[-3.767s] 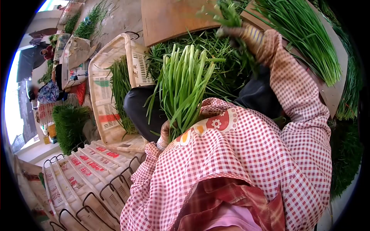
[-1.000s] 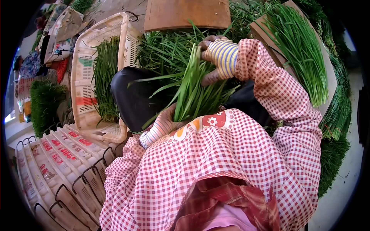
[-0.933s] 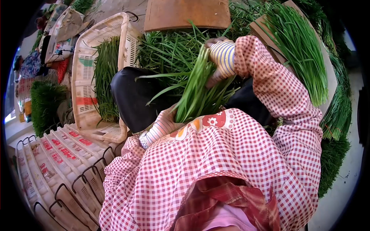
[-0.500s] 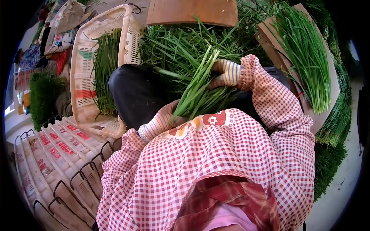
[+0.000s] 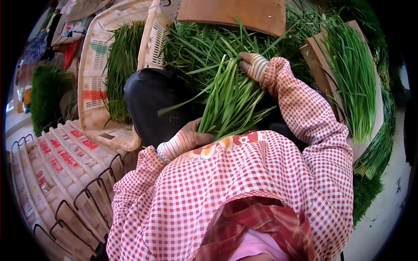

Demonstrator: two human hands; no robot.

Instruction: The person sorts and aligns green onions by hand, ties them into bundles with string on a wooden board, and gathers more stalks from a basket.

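A fanned bunch of garlic chives (image 5: 230, 102) lies over my lap, its pale ends up and its leaves toward my apron. My left hand (image 5: 189, 137), in a striped knit glove, is closed around the lower left side of the bunch; some fingers are hidden under the leaves. At the upper right of the bunch, my right hand (image 5: 254, 66), gloved the same way, has its fingers bent together on a few chive blades. Loose chives (image 5: 191, 43) are heaped just beyond the bunch.
To the left stands a white plastic crate (image 5: 150, 37) with chives in it. Stacked crates (image 5: 65, 161) with red print sit lower left. A brown board (image 5: 233, 15) is at the far side. On the right, a neat chive pile (image 5: 355, 82) rests on a tilted cardboard piece.
My right hand has moved up from the side of the bunch to near its top. The bunch has spread wider, while my left hand keeps its hold. The view has shifted slightly.
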